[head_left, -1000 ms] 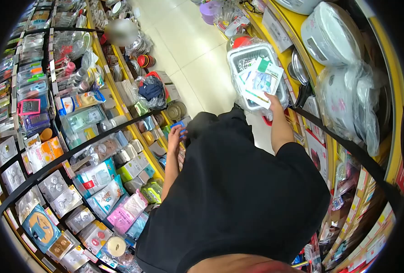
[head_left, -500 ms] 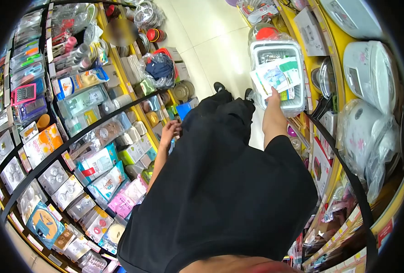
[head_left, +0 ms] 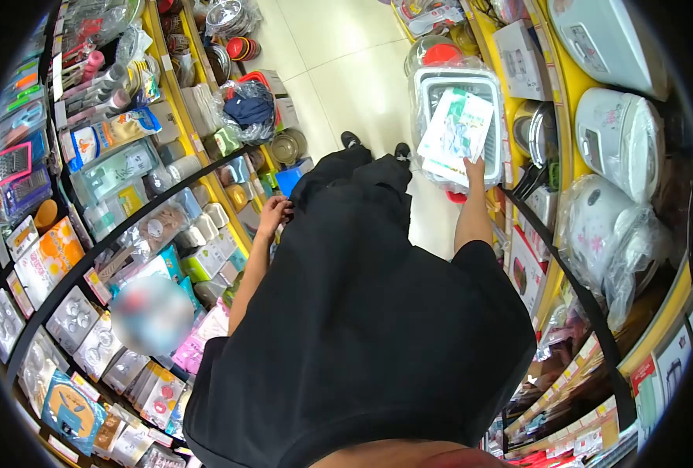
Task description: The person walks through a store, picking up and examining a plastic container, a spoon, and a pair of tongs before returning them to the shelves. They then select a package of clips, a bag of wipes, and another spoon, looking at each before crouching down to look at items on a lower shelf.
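Observation:
Between the fingers of my right hand (head_left: 474, 170) is the lower edge of some white and green printed packets (head_left: 460, 129). The packets lie over a white plastic basket (head_left: 496, 97) wrapped in clear film, at the right side of the aisle. My left hand (head_left: 275, 212) hangs beside the left shelves with its fingers curled; whether it holds anything small cannot be made out. A blue box (head_left: 292, 178) is just above it.
Shelves with hanging packaged goods (head_left: 73, 316) line the left side. On the right shelves are large white appliances (head_left: 616, 144) in plastic. A bagged dark blue bundle (head_left: 249, 108) and stacked tins (head_left: 288, 146) stand at the left of the tiled floor (head_left: 323, 86).
The packets in my right hand have turned more upright and cover the basket's lower left part. The whole view has shifted, with shelves and basket appearing further left.

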The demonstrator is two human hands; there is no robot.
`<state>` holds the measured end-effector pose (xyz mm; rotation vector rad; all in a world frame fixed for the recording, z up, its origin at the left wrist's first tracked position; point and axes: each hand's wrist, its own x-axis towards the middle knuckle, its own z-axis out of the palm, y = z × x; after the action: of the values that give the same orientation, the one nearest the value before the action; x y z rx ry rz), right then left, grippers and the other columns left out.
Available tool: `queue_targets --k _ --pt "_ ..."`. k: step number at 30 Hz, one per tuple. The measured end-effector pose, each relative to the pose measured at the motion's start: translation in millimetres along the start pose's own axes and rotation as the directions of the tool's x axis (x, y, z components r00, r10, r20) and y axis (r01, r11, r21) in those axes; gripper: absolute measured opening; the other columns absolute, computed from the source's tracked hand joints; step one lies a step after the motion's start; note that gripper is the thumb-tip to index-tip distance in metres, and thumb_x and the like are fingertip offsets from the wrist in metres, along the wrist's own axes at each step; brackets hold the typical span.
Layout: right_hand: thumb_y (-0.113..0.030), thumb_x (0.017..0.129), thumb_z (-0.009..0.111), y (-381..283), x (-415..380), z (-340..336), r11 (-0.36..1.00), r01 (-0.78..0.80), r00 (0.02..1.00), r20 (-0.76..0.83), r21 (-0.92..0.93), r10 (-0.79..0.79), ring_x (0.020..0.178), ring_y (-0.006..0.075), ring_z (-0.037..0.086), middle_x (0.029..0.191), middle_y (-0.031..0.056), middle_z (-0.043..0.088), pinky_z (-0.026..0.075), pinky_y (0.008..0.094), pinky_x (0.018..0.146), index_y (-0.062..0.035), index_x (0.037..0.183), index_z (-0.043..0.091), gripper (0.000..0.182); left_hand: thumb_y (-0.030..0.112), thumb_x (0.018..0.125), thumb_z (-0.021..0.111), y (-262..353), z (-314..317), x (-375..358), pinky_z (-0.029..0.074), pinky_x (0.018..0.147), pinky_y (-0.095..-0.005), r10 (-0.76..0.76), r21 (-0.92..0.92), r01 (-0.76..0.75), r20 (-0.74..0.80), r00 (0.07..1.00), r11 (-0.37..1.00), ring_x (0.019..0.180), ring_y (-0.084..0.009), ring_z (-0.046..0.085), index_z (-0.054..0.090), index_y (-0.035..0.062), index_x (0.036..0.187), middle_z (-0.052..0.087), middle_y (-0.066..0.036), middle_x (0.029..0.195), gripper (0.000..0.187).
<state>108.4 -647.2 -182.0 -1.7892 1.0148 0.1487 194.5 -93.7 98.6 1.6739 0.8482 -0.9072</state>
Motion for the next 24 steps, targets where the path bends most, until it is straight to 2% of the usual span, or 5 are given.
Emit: queue_targets --k 3,9,11,16,24 --pt "-0.011 0.07 0.061 6 31 -30 0.909 0.066 0.996 0.085 -0.412 -0.034 0.097 0.0344 0.053 0.104 0.0192 0.057 0.041 0.0371 0.083 -0.0005 0.113 0.048 0.046 0.015 0.085 0.047 -7 5 8 0.042 0.055 -0.021 -0.004 -0.013 0.004 0.009 1.0 1.0 0.066 -0.0091 0.054 0.049 0.0063 0.1 0.057 -0.003 0.085 0.018" --pt "-0.012 0.072 0.057 -63 46 -72 0.731 0.191 0.964 0.265 -0.655 -0.014 0.099 0.0355 0.052 0.103 0.0223 0.055 0.041 0.0383 0.082 -0.0003 0.111 0.048 0.041 0.017 0.085 0.048 -26 15 -5 0.042 0.056 -0.0211 0.018 -0.042 -0.019 -0.038 0.999 0.999 0.067 -0.0094 0.054 0.049 0.0073 0.1 0.057 -0.002 0.085 0.018" --pt "-0.013 0.072 0.058 -58 57 -85 0.711 0.361 0.924 0.332 -0.604 -0.188 0.101 0.0328 0.052 0.107 0.0207 0.054 0.041 0.0365 0.084 0.002 0.114 0.046 0.047 0.015 0.084 0.048 -34 20 -12 0.042 0.055 -0.0213 -0.011 -0.056 0.006 -0.095 0.995 0.998 0.066 -0.009 0.054 0.049 0.0071 0.1 0.057 -0.003 0.086 0.017" --pt "-0.016 0.072 0.062 -38 75 -63 0.912 0.207 0.886 0.463 -0.354 -0.021 0.092 0.0252 0.055 0.099 0.018 0.058 0.041 0.0322 0.081 0.0035 0.11 0.05 0.044 0.014 0.084 0.048 -63 35 -22 0.04 0.051 -0.019 -0.026 -0.111 0.013 -0.12 0.992 0.994 0.062 -0.0068 0.052 0.05 0.0067 0.097 0.058 -0.003 0.088 0.015" --pt "-0.019 0.066 0.067 -4 72 -29 0.893 0.018 0.995 0.093 -0.45 0.027 0.081 0.0249 0.058 0.088 0.0177 0.061 0.044 0.0341 0.074 0.0035 0.101 0.055 0.042 0.015 0.085 0.046 -79 45 -19 0.04 0.052 -0.0184 0.052 -0.127 -0.066 -0.108 0.993 0.99 0.063 -0.0065 0.054 0.05 0.0072 0.097 0.059 -0.002 0.086 0.014"
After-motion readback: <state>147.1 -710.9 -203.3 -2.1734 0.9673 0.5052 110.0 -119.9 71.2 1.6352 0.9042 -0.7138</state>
